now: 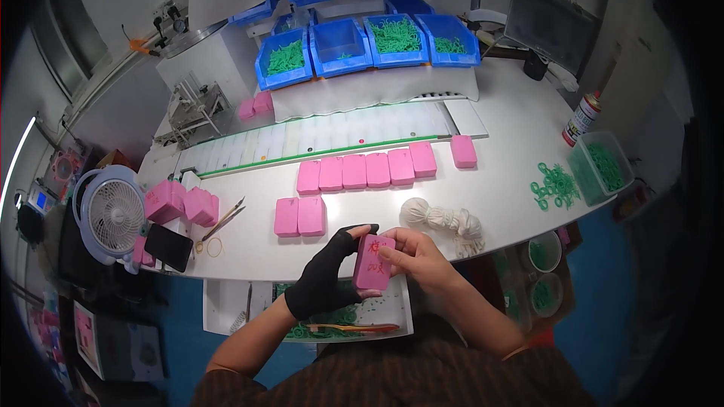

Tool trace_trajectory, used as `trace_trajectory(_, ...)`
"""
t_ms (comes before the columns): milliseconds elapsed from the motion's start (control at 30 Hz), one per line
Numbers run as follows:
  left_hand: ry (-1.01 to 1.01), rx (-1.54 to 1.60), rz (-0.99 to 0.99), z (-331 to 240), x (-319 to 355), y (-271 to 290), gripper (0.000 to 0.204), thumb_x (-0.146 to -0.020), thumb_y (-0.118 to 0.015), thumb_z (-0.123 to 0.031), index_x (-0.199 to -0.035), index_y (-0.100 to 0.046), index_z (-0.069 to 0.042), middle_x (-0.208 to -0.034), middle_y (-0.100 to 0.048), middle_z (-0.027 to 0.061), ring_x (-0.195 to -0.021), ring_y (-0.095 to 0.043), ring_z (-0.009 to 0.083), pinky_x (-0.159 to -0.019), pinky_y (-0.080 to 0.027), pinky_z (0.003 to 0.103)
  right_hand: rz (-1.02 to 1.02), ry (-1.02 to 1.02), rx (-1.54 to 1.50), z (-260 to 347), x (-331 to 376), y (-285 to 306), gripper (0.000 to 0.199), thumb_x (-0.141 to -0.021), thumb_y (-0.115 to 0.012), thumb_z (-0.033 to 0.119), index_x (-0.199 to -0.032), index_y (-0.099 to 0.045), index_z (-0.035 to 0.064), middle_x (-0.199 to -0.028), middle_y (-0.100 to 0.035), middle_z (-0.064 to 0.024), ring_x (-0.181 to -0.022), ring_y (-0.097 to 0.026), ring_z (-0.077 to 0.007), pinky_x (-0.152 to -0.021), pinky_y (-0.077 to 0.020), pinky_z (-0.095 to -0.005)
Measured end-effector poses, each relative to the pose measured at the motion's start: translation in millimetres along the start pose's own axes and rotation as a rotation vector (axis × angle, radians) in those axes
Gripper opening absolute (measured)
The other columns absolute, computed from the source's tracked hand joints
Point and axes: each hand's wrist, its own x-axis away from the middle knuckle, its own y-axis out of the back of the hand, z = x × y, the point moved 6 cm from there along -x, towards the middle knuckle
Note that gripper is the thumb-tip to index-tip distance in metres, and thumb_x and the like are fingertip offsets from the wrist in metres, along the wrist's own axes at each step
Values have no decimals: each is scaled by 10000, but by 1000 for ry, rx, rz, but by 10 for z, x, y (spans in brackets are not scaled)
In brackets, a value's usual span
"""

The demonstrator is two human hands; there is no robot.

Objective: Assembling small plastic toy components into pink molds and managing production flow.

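Both of my hands hold one pink block [371, 277] above the table's front edge, tilted, with red handwriting on its upper face. My left hand [320, 275], in a black fingerless glove, wraps its left side and underside. The bare right hand [424, 258] grips the upper right, its thumb lying on the face. Beyond them a row of several like pink blocks [354, 172] stands on the white table, with two more [299, 217] nearer me at left. One single block [464, 151] sits at the right. Close to my right hand lies a bundled off-white cloth [441, 220].
Below my hands, an open drawer [215, 316] holds green pieces and an orange-handled tool. Blue bins [339, 49] of green parts line the back. At left are a fan [115, 215], a phone [169, 247] and pointed tools [224, 220]; at right, a spray can [581, 119] and clear tub [590, 169].
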Motion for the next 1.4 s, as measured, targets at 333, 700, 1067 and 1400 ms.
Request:
trace_trajectory(333,258,844,-26,321,-644,-4,843,-690,-755,-426,-1324,-388,-9,-1216,-521,140,-1145,-534,247,-971,-447,372,49,37,-771,13,-102,5,386,-974,-503,246,-1248,-451,-21,-1111,-587,-116,-990,-590,-193,-842,-514,-360)
trace_trajectory(700,170,618,-317,1378,-2052,903,604,-823,-682,-155,-1321,-370,-11,-1134,-537,146,-1056,-559,223,-934,-462,345,2,155,-667,42,319,350,285,-936,-557,177,-1160,-493,14,-1003,-586,-97,-908,-580,-181,-822,-493,-351)
trace_trajectory(1067,266,-367,14,2118,-2037,1191,623,-624,-829,-346,-1087,-517,-69,-1094,-587,130,-1066,-552,241,-932,-420,353,-48,142,-586,14,425,436,207,-928,-566,131,-1089,-533,6,-964,-597,-90,-898,-582,-176,-795,-495,-330)
trace_trajectory(1400,486,-609,247,2351,-1387,2271,709,-645,-793,-252,-1257,-498,-49,-1196,-571,130,-1128,-534,238,-986,-406,331,-150,162,-519,7,536,442,263,-886,-631,165,-1064,-531,-1,-921,-611,-99,-845,-597,-172,-771,-501,-331)
